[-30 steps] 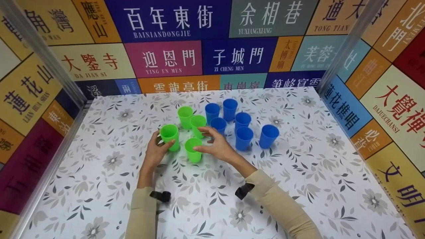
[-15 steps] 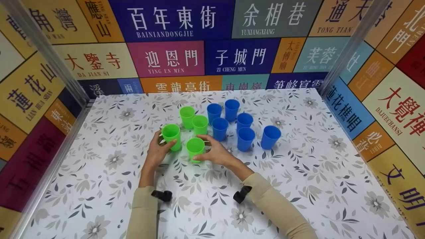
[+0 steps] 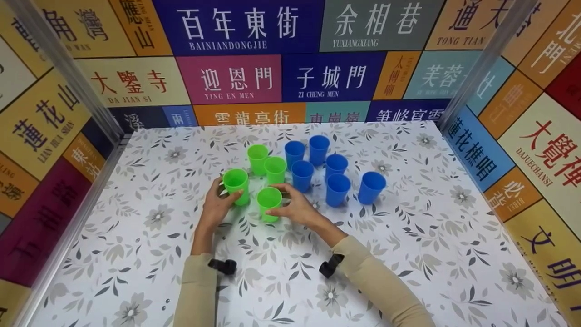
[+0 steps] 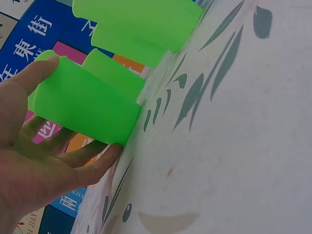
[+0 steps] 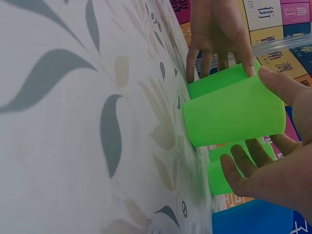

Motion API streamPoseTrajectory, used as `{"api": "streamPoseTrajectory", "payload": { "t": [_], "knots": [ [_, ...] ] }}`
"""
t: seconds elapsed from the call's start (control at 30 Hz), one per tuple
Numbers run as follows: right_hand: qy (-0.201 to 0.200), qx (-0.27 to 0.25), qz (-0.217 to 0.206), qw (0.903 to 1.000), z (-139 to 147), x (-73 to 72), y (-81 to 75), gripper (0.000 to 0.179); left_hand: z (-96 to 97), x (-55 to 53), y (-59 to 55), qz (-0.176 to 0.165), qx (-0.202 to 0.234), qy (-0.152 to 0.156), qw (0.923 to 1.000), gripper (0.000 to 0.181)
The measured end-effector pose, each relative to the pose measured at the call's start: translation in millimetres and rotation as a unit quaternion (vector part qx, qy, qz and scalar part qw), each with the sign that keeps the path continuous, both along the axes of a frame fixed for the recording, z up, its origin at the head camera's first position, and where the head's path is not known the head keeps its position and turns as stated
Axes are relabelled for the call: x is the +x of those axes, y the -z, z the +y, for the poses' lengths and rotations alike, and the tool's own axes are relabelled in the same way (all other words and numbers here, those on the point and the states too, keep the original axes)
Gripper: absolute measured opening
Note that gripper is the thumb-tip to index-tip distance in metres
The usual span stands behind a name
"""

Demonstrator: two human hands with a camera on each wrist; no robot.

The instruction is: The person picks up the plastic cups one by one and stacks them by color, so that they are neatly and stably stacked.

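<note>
My left hand (image 3: 216, 205) grips a green plastic cup (image 3: 236, 180), thumb at its near side; in the left wrist view several fingers curve under that cup (image 4: 85, 102). To its right and nearer me, my right hand (image 3: 299, 209) holds another green cup (image 3: 268, 199) between thumb and fingers. The right wrist view shows the thumb at the rim of this cup (image 5: 234, 114) and fingers along its other side. Both cups stand upright on the table. Two more upright green cups, one further back (image 3: 257, 156) and one closer (image 3: 275, 169), stand just behind them.
Several upright blue cups stand right of the green ones, the closest (image 3: 302, 175) beside the green group and the outermost (image 3: 372, 186) farther right. A floral cloth covers the table (image 3: 136, 254). Panels with printed signs (image 3: 236, 79) wall the back and sides.
My right hand has moved in from over the front green cup to take hold of its right side. My left hand stays on its cup. The head view has shifted slightly.
</note>
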State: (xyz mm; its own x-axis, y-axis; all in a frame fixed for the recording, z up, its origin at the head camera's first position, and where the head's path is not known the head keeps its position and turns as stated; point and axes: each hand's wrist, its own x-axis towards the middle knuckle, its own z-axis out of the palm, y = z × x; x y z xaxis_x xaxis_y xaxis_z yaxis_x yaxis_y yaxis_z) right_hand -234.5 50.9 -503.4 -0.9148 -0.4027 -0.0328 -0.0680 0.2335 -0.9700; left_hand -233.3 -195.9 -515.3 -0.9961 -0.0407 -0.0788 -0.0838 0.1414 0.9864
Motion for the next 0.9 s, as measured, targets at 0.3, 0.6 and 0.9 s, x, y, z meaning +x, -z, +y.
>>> {"api": "streamPoseTrajectory", "payload": {
  "t": [0.3, 0.6, 0.9],
  "knots": [
    [-0.013, -0.014, 0.017, 0.9997, 1.2, -2.4, -8.9, 0.069, -0.6, -1.4, 0.8, -0.003, 0.003, 0.002, 1.0, 0.075],
    [-0.019, -0.017, 0.034, 0.9991, 2.6, -7.0, -28.1, 0.07, 1.9, -0.3, -0.1, 0.007, -0.002, 0.008, 0.9999, 0.077],
    [-0.024, -0.029, 0.051, 0.998, -10.2, -13.1, -53.0, 0.07, 0.9, -0.5, -0.5, 0.002, 0.003, -0.001, 1.0, 0.074]
  ]
}}
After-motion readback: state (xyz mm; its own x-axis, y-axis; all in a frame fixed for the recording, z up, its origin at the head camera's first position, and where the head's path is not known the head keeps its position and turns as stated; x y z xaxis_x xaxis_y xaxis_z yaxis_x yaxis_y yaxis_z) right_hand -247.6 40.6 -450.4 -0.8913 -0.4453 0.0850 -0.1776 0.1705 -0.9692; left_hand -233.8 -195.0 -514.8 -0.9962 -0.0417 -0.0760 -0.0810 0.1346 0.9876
